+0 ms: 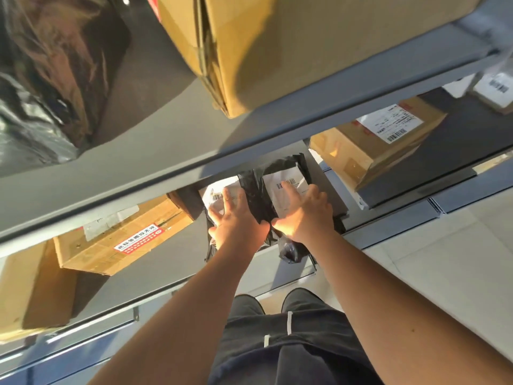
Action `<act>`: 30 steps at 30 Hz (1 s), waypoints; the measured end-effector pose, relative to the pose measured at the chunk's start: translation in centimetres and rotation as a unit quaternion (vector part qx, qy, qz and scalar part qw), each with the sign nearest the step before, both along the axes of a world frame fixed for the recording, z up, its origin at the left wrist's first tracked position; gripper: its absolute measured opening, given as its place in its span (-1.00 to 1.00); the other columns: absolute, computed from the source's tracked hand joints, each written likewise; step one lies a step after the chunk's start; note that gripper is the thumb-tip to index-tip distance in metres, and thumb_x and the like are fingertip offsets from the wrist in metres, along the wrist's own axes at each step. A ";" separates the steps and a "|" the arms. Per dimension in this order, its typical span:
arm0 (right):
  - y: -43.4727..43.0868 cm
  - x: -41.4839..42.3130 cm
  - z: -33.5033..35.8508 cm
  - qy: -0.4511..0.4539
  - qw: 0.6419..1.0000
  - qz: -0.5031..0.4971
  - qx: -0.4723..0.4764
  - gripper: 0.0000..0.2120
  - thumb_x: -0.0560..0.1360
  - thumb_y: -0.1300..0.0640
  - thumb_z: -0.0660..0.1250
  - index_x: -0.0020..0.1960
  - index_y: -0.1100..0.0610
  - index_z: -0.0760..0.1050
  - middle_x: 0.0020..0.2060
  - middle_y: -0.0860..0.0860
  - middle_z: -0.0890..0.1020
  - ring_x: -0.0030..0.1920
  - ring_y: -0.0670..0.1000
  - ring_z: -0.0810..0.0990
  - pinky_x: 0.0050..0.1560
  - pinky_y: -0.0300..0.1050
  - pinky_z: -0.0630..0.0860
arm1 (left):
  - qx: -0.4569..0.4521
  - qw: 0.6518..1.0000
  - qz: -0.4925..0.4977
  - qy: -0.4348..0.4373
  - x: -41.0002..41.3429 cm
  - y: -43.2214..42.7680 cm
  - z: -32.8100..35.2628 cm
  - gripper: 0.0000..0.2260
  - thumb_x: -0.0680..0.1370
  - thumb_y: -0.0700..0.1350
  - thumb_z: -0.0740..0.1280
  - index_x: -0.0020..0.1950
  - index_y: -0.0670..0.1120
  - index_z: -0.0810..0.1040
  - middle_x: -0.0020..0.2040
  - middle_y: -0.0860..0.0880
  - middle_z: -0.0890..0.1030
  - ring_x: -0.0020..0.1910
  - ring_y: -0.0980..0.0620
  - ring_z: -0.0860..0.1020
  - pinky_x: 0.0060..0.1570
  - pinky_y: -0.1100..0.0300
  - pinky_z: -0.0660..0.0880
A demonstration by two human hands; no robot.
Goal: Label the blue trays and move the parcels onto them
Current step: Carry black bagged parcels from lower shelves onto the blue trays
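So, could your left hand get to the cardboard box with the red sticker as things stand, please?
Probably yes: the box sits left of the left hand, bare shelf between, but that hand rests on a parcel.

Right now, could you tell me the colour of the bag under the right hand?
The bag is black, with a white label; head view shows it best.

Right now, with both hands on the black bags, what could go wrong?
The left hand and right hand lie flat on the bags, not round them, so the slick bags may slip when pulled. A loose bag end lies at the shelf edge and might snag. The box sits near the upper shelf's front; rising could bump it.
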State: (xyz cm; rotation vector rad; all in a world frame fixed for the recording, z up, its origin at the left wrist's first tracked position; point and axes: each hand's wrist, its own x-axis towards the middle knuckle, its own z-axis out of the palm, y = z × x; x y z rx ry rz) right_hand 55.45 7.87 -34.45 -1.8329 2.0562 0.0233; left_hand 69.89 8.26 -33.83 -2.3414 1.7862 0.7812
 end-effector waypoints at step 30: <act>22.2 -4.2 14.9 0.019 0.952 -0.306 -0.005 -0.21 0.39 -0.44 0.28 0.50 -0.20 0.10 0.38 0.15 0.29 0.28 0.18 0.35 0.25 0.12 0.40 | -0.092 0.942 -0.317 0.062 -4.3 13.7 14.1 -0.34 0.41 0.22 0.35 0.47 0.16 0.22 0.47 0.01 0.27 0.40 -0.23 0.29 0.26 -0.27 0.43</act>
